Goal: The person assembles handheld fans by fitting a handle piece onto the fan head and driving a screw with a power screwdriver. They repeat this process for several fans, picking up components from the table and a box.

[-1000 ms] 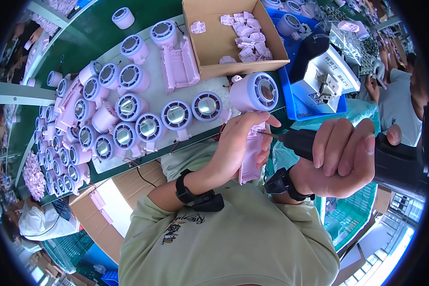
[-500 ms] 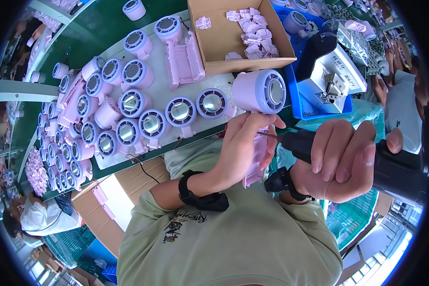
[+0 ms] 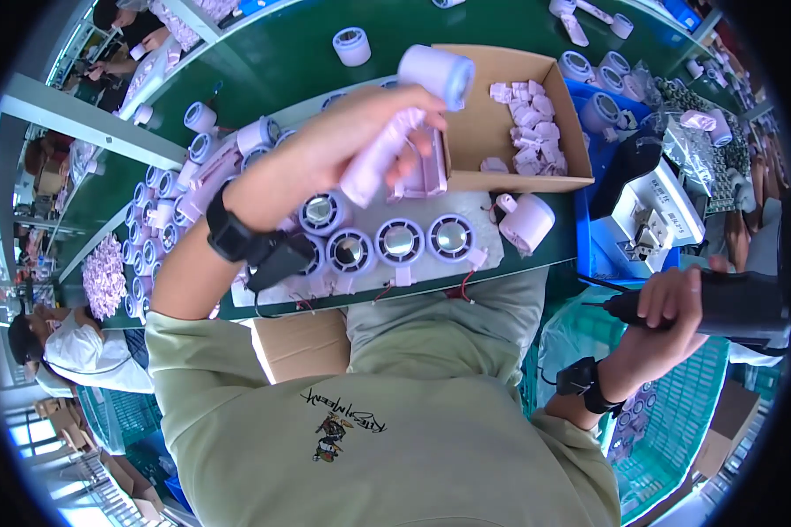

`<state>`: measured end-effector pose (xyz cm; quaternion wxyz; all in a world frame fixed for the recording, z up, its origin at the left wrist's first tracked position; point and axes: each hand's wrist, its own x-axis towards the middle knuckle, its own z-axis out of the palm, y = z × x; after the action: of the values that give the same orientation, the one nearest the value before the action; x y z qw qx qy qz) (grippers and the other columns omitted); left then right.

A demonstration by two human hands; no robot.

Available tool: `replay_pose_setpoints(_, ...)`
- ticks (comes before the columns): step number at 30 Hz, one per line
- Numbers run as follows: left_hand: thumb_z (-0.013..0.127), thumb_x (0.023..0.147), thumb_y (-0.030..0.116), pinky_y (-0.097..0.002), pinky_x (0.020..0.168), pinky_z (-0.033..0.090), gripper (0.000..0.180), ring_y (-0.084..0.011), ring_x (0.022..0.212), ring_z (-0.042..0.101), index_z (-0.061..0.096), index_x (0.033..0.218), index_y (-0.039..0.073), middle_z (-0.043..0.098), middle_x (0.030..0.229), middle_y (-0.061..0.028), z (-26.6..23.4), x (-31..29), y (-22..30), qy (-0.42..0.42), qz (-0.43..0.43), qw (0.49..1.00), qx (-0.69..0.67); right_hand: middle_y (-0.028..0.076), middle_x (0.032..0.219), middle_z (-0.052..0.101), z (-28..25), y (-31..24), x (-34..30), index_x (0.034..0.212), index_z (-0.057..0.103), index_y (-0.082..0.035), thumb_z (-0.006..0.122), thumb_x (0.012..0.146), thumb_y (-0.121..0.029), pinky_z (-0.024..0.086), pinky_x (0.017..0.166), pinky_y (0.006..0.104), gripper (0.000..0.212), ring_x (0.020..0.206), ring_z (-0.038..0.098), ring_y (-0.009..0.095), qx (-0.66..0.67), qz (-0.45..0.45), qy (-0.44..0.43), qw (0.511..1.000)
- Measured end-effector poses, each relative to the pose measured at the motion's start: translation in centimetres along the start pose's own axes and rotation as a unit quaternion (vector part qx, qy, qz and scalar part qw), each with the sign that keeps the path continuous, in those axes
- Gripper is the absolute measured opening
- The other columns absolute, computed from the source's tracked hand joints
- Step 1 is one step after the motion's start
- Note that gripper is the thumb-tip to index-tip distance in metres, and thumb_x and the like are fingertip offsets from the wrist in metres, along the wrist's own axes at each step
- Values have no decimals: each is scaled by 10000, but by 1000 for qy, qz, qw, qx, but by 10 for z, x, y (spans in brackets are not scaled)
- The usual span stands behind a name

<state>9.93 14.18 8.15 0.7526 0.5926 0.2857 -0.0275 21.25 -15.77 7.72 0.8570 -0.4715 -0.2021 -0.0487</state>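
My left hand [image 3: 369,132] is raised over the bench, its fingers wrapped round the handle of a lilac hair-dryer-shaped housing [image 3: 435,75]. The round head of that housing points up and right, in front of the cardboard box's left side. Below it, partly hidden, lies an open lilac trough-shaped part [image 3: 426,171]. My right hand [image 3: 664,303], low at the right, grips a black power screwdriver [image 3: 721,307] whose tip points left, well apart from the housing. Lilac round heads with dark grilles [image 3: 400,241] stand in rows on a pale mat, some hidden behind my left forearm.
A cardboard box [image 3: 523,183] holds small lilac parts. One lilac housing [image 3: 527,224] lies before it. Right of the box is a blue tray [image 3: 586,233] with a white box [image 3: 655,215] inside. A green basket [image 3: 677,465] stands beside me at the lower right. Other people work nearby.
My left hand has carried the lilac housing up and left, away from the screwdriver. My right hand has drawn the screwdriver back to the lower right. The view has shifted.
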Motion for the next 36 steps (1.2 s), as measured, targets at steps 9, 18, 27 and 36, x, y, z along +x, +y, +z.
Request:
replay_pose_setpoints(9,644,819,433,-409,813,536,594,-303,965,665,592,1163,-49,670,1039,-212,-207,145,29,439,95,729,516,5,594,473,4,-10,-12,1130,468,31,615,855,-18,338,418,225,315,430,418,74,-107,53,-12,993)
replay_pose_setpoints(18,716,757,366,-402,973,444,571,-376,1159,525,567,1190,25,545,1219,-208,-165,169,24,113,203,700,676,11,633,527,-7,-9,4,1124,501,29,644,853,-28,387,494,212,312,511,492,66,-208,77,-8,975)
replay_pose_setpoints(27,792,675,220,-372,722,505,483,-318,821,611,618,1095,57,566,940,-134,-34,44,72,227,481,609,588,144,1184,548,3,37,1,1384,321,13,704,862,-182,436,901,307,677,1080,550,194,-305,-128,-17,943)
replay_pose_setpoints(36,762,725,105,-339,605,477,374,-212,699,571,679,1084,37,547,830,-49,93,-81,-15,151,618,463,617,206,1303,470,32,37,-72,1388,297,35,833,716,-217,446,954,402,895,1157,528,276,-129,-53,-280,950)
